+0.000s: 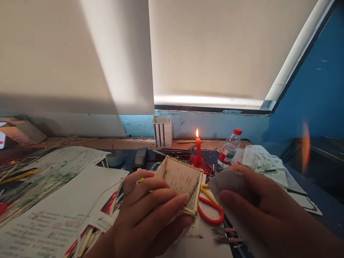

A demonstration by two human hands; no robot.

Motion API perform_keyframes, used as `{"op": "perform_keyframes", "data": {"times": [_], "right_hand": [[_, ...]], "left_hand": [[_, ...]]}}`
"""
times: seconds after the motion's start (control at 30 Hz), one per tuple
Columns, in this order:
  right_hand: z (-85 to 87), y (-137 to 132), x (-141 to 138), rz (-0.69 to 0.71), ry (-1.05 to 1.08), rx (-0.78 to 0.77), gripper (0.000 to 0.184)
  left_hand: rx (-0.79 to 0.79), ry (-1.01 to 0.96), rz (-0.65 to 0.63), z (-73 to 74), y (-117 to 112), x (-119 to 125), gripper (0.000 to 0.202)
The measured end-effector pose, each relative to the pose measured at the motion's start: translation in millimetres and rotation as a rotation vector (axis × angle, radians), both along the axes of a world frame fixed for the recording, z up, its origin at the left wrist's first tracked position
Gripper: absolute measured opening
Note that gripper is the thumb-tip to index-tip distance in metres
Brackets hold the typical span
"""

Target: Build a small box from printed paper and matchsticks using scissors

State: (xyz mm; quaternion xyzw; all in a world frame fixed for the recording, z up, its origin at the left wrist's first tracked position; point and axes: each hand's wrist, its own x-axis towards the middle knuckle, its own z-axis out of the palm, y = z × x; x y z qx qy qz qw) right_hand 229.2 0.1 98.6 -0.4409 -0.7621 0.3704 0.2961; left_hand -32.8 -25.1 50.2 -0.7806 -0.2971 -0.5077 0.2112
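My left hand (145,211) is wrapped round a small open box (179,175) with printed paper walls and thin sticks along its edges. The box is tilted, its open side facing up toward me. To the right, my right hand (266,204) pinches a pale grey sheet-like piece (228,183), slightly blurred; its material I cannot make out. A gap separates this piece from the box. Below and between the hands lie scissors (222,218) with a red handle loop, and a small cutting tool (228,234) with pink handles.
Behind the box burns a red candle (198,147) with wax round its base. A water bottle (229,148) stands to its right. At the back is another upright paper box (163,132). Papers (40,215) cover the left side; more papers (264,161) lie right.
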Motion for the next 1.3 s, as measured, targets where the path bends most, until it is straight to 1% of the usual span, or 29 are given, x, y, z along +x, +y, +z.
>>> {"op": "perform_keyframes", "data": {"times": [0.07, 0.1, 0.17, 0.27, 0.33, 0.4, 0.47, 0.53, 0.6, 0.67, 0.7, 0.77, 0.8, 0.83, 0.87, 0.9, 1.0, 1.03, 1.1, 1.17, 1.2, 1.23, 1.3], "right_hand": [[3.8, -0.4, -14.4, 0.062, -0.02, -0.102, 0.026], [4.9, 1.0, -20.9, 0.093, -0.044, -0.13, 0.028], [6.0, 7.6, -31.7, 0.113, -0.076, -0.104, 0.03], [6.5, 25.3, -40.7, 0.075, -0.108, -0.013, 0.031], [7.4, 35.6, -42.6, 0.063, -0.124, -0.025, 0.034], [9.0, 39.2, -43.0, 0.06, -0.105, -0.08, 0.033], [10.6, 36.6, -43.3, 0.081, -0.054, -0.176, 0.032], [10.7, 33.4, -43.3, 0.144, -0.023, -0.296, 0.031], [8.7, 33.9, -42.5, 0.119, -0.036, -0.254, 0.032], [5.4, 36.1, -41.1, 0.021, -0.072, -0.131, 0.036], [4.1, 36.3, -40.3, -0.007, -0.089, -0.104, 0.038], [3.3, 33.1, -39.4, -0.001, -0.102, -0.11, 0.037], [3.8, 30.5, -39.4, 0.027, -0.098, -0.129, 0.037], [4.5, 28.4, -39.5, 0.086, -0.104, -0.156, 0.034], [5.3, 27.3, -39.7, 0.115, -0.112, -0.153, 0.034], [5.9, 27.8, -39.8, 0.111, -0.114, -0.131, 0.034], [5.7, 34.2, -39.3, -0.031, -0.11, -0.013, 0.035], [5.4, 35.3, -39.0, -0.044, -0.108, -0.018, 0.033], [4.9, 33.3, -38.8, -0.016, -0.098, -0.069, 0.031], [4.4, 28.8, -38.9, 0.067, -0.061, -0.156, 0.027], [4.0, 27.9, -39.0, 0.087, -0.057, -0.185, 0.027], [3.3, 28.9, -39.0, 0.07, -0.053, -0.17, 0.029], [1.2, 35.2, -38.6, -0.043, -0.069, -0.034, 0.035]], "left_hand": [[-0.016, -0.008, -0.013, 0.0, 0.6, -2.1, 0.015], [-0.025, -0.012, -0.022, -0.1, 0.9, -3.1, 0.015], [-0.044, -0.023, -0.041, -0.3, 1.4, -5.2, 0.012], [-0.062, -0.015, -0.067, -0.5, 1.9, -8.0, 0.009], [-0.062, 0.001, -0.068, -0.7, 2.0, -9.6, 0.008], [-0.068, 0.009, -0.061, -0.8, 2.3, -11.1, 0.008], [-0.076, 0.015, -0.06, -1.0, 2.8, -12.4, 0.012], [-0.078, 0.018, -0.061, -0.9, 3.8, -13.1, 0.015], [-0.064, 0.023, -0.06, -0.1, 5.1, -13.0, 0.013], [-0.057, 0.023, -0.053, 1.0, 6.5, -12.2, 0.009], [-0.06, 0.024, -0.054, 1.4, 7.1, -11.7, 0.008], [-0.077, 0.026, -0.065, 1.0, 8.2, -11.0, 0.008], [-0.086, 0.029, -0.075, 0.3, 8.6, -10.8, 0.009], [-0.091, 0.03, -0.081, -0.5, 8.9, -10.7, 0.01], [-0.09, 0.029, -0.083, -1.4, 9.2, -10.7, 0.012], [-0.081, 0.026, -0.08, -2.0, 9.4, -10.6, 0.014], [-0.063, 0.017, -0.057, -1.5, 9.1, -10.1, 0.015], [-0.064, 0.017, -0.059, -0.8, 8.6, -9.8, 0.014], [-0.083, 0.019, -0.078, 0.2, 7.5, -9.5, 0.013], [-0.096, 0.022, -0.095, -0.2, 6.6, -9.7, 0.014], [-0.096, 0.023, -0.099, -0.9, 6.5, -9.9, 0.015], [-0.091, 0.022, -0.099, -1.5, 6.7, -10.1, 0.016], [-0.072, 0.022, -0.089, -2.3, 7.5, -10.5, 0.018]]}}
